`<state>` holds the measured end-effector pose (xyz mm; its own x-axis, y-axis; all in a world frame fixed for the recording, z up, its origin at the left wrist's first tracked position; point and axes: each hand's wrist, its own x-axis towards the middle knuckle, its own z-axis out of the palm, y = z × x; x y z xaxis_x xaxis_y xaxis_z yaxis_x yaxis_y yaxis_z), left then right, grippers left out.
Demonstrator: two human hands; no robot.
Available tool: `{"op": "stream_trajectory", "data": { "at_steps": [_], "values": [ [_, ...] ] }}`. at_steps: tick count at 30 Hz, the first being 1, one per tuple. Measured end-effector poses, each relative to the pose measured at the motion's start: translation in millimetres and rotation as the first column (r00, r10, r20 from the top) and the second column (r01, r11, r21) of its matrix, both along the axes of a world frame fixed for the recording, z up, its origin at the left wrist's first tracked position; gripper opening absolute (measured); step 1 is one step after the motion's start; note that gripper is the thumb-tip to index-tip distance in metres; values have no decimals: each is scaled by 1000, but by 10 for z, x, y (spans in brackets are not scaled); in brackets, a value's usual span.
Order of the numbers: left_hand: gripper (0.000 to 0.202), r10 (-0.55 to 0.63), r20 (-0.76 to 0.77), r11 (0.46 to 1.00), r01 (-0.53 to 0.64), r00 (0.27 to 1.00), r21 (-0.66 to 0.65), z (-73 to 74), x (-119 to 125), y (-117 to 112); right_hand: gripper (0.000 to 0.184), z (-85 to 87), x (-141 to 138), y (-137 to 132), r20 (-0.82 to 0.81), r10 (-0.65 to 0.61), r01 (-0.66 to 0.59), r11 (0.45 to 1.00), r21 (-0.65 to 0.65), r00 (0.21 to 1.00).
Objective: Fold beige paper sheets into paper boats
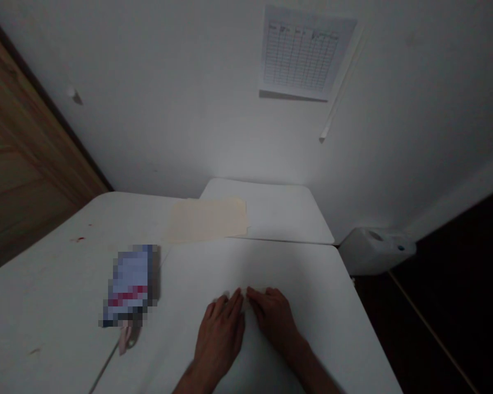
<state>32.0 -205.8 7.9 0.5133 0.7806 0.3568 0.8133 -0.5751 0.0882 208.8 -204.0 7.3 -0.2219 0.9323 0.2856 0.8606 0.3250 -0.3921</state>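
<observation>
My left hand (221, 334) and my right hand (273, 317) lie side by side, palms down, on a white sheet of paper (263, 268) spread on the white table (45, 295). The fingers of both are stretched out flat and their tips almost meet near the sheet's middle. Neither hand holds anything. A cream manila folder (207, 220) lies beyond the sheet, toward the wall.
A blurred blue-and-white card with a pink clip (129, 287) lies left of my hands. A second white table (267, 210) stands against the wall. A white plastic canister (376, 249) sits on the dark floor at right. A printed chart (302, 54) hangs on the wall; a wooden door (20, 158) is at left.
</observation>
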Motion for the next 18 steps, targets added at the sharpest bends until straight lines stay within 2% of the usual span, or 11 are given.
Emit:
{"op": "stream_trajectory", "data": {
  "at_steps": [12, 18],
  "values": [
    [38, -1, -22, 1000, 1, 1000, 21, 18, -5, -11, 29, 43, -20, -13, -21, -13, 13, 1000, -14, 1000],
    [38, 2, -16, 1000, -1, 1000, 18, 55, -72, -19, 29, -15, -8, -8, -16, -27, 27, 1000, -8, 1000]
  ]
}}
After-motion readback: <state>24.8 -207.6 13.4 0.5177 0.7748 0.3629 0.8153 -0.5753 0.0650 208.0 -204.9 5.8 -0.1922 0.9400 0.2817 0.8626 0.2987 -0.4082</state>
